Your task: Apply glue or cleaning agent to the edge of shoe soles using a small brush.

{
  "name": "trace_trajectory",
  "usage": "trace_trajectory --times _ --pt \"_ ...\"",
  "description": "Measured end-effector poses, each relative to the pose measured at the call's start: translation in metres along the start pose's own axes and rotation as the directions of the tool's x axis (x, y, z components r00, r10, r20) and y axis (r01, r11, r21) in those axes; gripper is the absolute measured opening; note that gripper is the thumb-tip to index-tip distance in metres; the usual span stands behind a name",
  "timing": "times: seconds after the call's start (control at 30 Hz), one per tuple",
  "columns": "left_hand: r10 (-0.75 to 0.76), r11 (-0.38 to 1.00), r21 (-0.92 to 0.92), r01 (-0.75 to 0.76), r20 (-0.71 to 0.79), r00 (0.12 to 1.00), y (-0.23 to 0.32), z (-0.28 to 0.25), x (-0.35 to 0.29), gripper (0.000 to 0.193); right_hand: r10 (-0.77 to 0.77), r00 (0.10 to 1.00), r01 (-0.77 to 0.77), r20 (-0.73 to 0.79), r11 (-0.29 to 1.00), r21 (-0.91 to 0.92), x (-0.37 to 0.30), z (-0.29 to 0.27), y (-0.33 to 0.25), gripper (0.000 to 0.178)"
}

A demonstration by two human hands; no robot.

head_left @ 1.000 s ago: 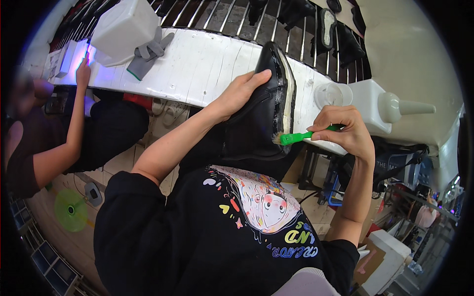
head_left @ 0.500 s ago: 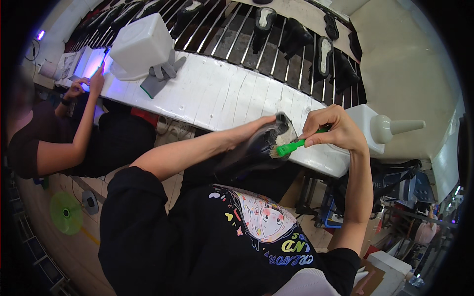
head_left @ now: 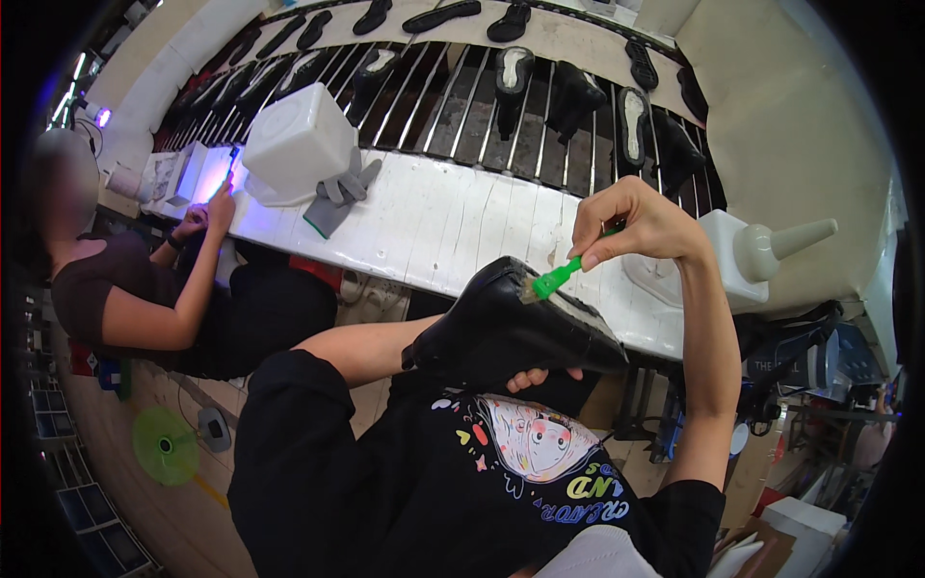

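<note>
A black boot upper (head_left: 491, 318) on its last lies sideways before my chest, its pale underside facing up and away. My left hand (head_left: 532, 379) is closed on it from below; only some fingertips show past its lower edge, and the rest is hidden behind the boot. My right hand (head_left: 631, 222) pinches the handle of a green brush (head_left: 557, 279). The bristles rest at the rim of the boot's underside, near its upper left end.
A white bench (head_left: 434, 222) runs across, with a white plastic container (head_left: 299, 144), a grey glove (head_left: 339, 197) and a white bottle with a nozzle (head_left: 761, 252). Behind it, a roller conveyor (head_left: 453, 116) carries several black boots. At left, a co-worker (head_left: 145, 299) sits by a purple-lit box.
The boot has swung round, its other end now pointing right. My left hand has gone from its upper side to underneath. The brush has shifted slightly left and up along the rim.
</note>
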State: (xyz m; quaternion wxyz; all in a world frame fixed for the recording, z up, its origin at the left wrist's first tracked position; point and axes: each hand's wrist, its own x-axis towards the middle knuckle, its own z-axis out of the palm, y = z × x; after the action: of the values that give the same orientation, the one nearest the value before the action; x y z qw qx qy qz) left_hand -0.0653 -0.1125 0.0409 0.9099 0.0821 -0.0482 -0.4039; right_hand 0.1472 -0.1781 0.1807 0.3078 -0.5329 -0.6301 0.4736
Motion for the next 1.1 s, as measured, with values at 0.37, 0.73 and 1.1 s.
trace_trajectory --times 0.37,0.73,1.1 --pt "0.238 0.863 0.502 -0.064 -0.292 0.926 0.022 0.015 -0.010 0.066 -0.143 0.973 0.155 -0.182 0.987 0.053 -0.019 0.015 -0.001 0.016" --pt "0.511 0.816 0.538 -0.211 -0.502 0.698 0.044 0.022 -0.014 0.063 -0.164 0.918 0.116 -0.361 0.982 -0.151 -0.025 0.021 -0.011 0.011" --pt "0.651 0.735 0.612 -0.294 -0.512 0.560 0.041 -0.016 -0.009 0.063 0.015 0.929 -0.089 -0.369 0.979 -0.183 -0.027 0.016 0.007 0.011"
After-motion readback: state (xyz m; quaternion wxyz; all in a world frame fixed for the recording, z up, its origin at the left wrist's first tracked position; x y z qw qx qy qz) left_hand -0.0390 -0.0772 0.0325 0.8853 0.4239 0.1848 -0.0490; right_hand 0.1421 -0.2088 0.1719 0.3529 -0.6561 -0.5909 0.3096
